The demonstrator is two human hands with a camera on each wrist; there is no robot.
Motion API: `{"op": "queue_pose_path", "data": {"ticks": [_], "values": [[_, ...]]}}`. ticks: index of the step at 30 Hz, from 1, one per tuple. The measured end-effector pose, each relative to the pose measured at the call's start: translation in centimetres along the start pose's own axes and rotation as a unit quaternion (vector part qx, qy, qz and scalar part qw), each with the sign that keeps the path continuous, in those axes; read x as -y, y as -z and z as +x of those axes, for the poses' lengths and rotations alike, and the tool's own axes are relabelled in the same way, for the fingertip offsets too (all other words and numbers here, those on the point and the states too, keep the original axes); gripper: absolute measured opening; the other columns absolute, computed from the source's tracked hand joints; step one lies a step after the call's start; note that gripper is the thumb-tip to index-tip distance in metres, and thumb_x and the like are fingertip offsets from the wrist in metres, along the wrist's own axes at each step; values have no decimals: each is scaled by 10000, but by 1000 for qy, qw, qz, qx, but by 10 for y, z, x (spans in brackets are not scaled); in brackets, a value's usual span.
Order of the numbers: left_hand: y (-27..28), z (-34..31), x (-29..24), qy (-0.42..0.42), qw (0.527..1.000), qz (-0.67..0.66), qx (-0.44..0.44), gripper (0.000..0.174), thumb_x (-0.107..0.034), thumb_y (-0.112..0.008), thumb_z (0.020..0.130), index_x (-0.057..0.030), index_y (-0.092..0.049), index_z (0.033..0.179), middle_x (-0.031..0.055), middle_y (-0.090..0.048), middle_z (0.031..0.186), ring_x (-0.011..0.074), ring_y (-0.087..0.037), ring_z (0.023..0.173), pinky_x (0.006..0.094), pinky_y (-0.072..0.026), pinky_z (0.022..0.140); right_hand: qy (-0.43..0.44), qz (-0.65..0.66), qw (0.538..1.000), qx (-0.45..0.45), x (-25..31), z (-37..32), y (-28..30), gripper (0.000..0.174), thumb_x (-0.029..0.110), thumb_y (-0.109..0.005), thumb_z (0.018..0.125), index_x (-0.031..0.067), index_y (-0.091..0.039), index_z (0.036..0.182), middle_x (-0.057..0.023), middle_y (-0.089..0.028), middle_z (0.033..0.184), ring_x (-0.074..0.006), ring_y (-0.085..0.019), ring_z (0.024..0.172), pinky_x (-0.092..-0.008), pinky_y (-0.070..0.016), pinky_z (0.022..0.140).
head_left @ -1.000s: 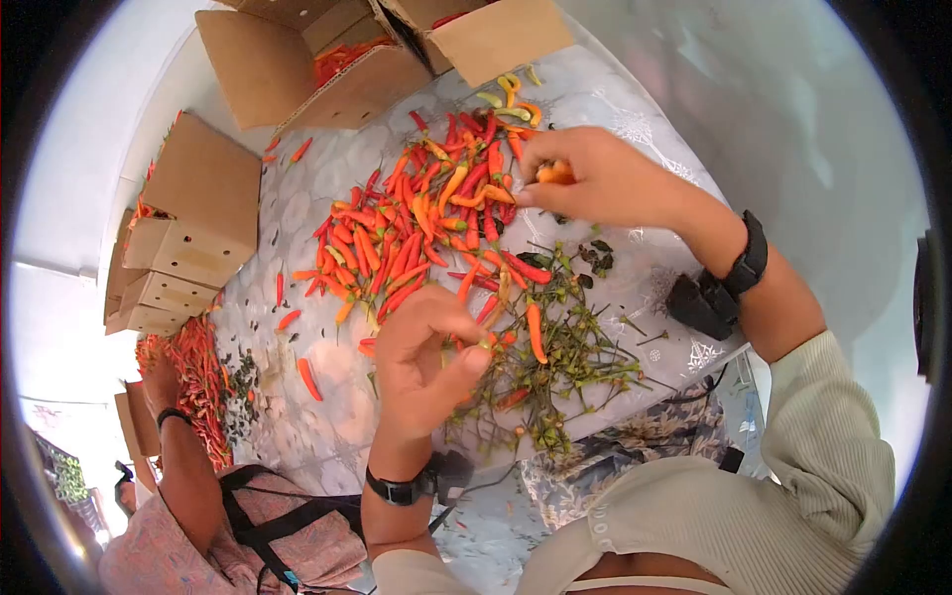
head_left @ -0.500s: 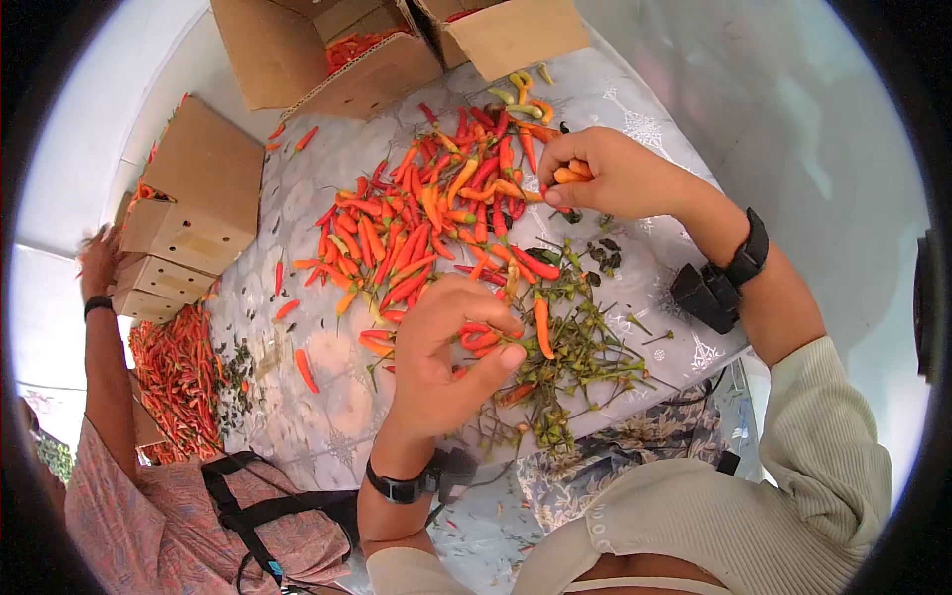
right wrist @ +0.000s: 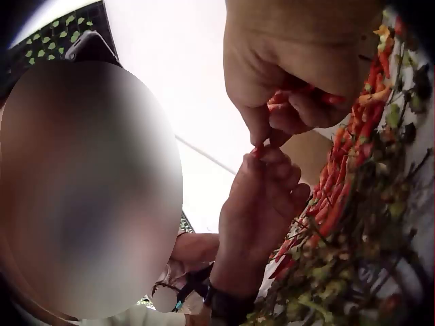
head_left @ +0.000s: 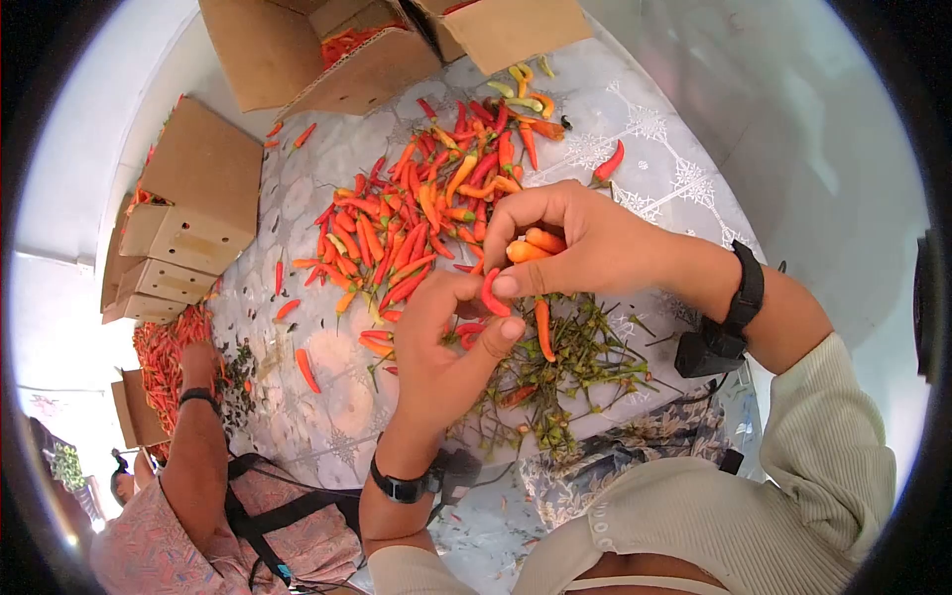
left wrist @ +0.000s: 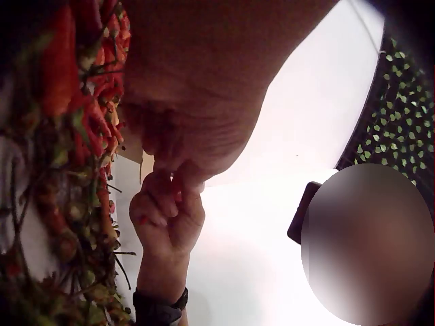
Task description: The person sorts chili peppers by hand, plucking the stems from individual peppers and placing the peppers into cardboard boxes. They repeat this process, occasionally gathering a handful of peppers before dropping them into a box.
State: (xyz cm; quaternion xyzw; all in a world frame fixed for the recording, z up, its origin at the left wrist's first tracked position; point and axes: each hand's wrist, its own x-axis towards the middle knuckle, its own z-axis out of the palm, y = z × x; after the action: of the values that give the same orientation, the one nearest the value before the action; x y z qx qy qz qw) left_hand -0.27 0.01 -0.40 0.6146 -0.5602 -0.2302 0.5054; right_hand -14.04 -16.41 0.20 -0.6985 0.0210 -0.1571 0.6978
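Note:
In the head view a red chili pepper (head_left: 493,296) is pinched between the thumb and forefinger of my right hand (head_left: 605,243). Several orange chili peppers (head_left: 535,245) are held in that hand's curled palm. My left hand (head_left: 441,347) meets it from below, thumb and forefinger curled at the pepper's lower end. Both wrist views show the fingertips of the two hands together around the pepper, which they mostly cover. Beyond the hands spreads a pile of red and orange chili peppers (head_left: 407,218). Under and beside them lies a heap of green stems (head_left: 575,367).
Open cardboard boxes (head_left: 367,74) stand at the table's far side, more boxes (head_left: 188,223) at the left. Another person's arm (head_left: 193,436) reaches into a big chili heap (head_left: 164,362). A single red pepper (head_left: 610,164) lies near the right table edge.
My right hand has come from the pile toward my left hand, bringing a red chili pepper. The other person's hand went up beside the boxes, then back down to the heap.

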Motion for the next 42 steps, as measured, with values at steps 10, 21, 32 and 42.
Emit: {"op": "queue_pose_path", "data": {"ticks": [10, 21, 32, 42], "values": [[-6, -5, 2, 41, 994, -95, -43, 259, -160, -713, 870, 10, -624, 1044, 50, -608, 896, 104, -572, 755, 252, -471, 670, 10, -61, 998, 11, 5, -2, 6, 182, 139, -786, 795, 36, -679, 901, 36, -593, 801, -42, -501, 722, -207, -397, 630], [-1, -4, -11, 69, 997, 24, 12, 184, -159, -732, 852, 4, -675, 916, 54, -654, 749, 104, -611, 659, 240, -481, 613, 4, 11, 998, -63, -12, 2, -11, 223, 211, -714, 838, 25, -619, 916, -21, -621, 753, -66, -578, 690, -230, -463, 591], [-3, -1, -11, 30, 999, 18, 8, 162, -150, -717, 863, 0, -666, 902, 55, -662, 766, 110, -618, 666, 244, -486, 618, -121, -280, 941, -148, 12, -2, 104, 131, 152, -623, 891, 27, -649, 922, -27, -615, 740, -84, -553, 623, -234, -425, 513], [-3, -1, -5, 43, 999, 10, -9, 175, -164, -719, 865, -1, -669, 904, 42, -654, 753, 95, -605, 662, 237, -480, 616, -133, -493, 859, -20, 3, -10, 108, 187, 94, -772, 706, 8, -678, 843, -112, -678, 859, -234, -636, 807, -345, -476, 719]]}}
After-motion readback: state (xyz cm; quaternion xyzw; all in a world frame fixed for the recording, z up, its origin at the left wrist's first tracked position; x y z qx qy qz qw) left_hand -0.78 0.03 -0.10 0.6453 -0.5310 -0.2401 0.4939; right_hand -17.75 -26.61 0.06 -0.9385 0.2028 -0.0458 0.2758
